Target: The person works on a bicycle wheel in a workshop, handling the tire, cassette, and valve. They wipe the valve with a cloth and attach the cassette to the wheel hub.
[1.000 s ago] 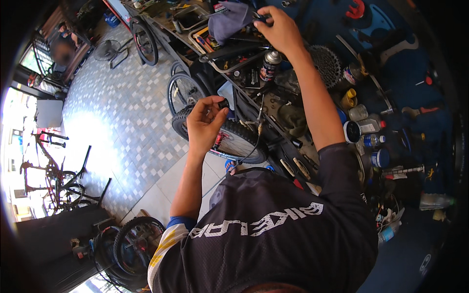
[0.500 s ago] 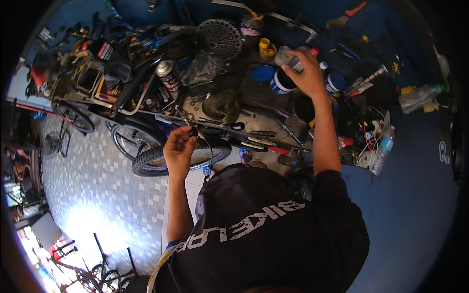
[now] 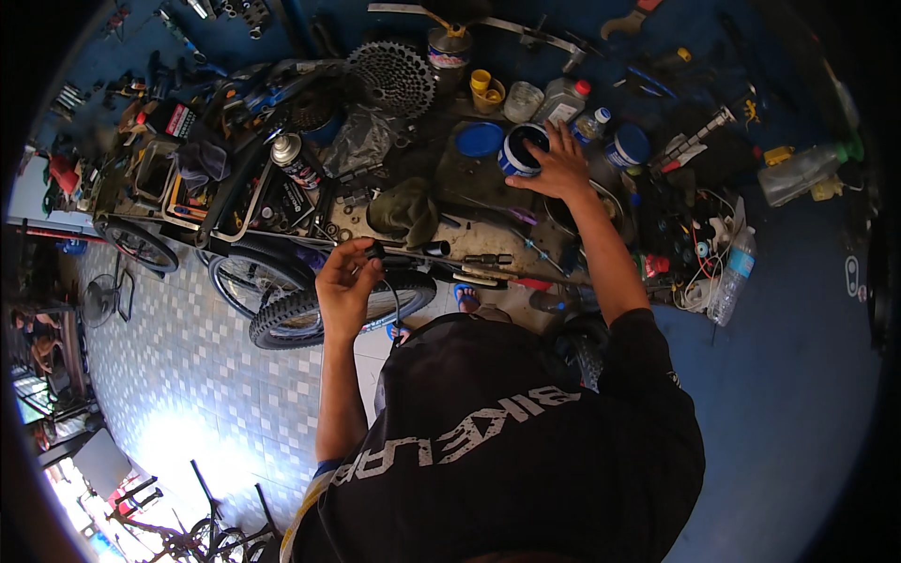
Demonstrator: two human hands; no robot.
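Observation:
My left hand [image 3: 345, 289] pinches a small black cylindrical part [image 3: 375, 251] between thumb and fingertips, above the bench's near edge. A thin black cable or hose [image 3: 402, 291] curves down beside it; whether the two are joined I cannot tell. At arm's length my right hand [image 3: 558, 169] spreads over a blue-and-white tub [image 3: 511, 167] with its mouth uncovered. One finger reaches over or into the mouth, and the thumb lies near the tub's side. Dark stuff shows inside. A round blue lid [image 3: 480, 140] lies left of the tub.
Behind the tub stand a clear jar [image 3: 524, 101] and a grey red-capped bottle [image 3: 565, 99]. A spray can [image 3: 295, 159], an olive cloth [image 3: 404, 212] and a large cassette [image 3: 390, 79] crowd the bench. Below its near edge is a bicycle tyre [image 3: 282, 324].
My right hand has come down from the jar and bottle onto the tub, its fingers spreading. My left hand still pinches the black part. The whole view has shifted slightly.

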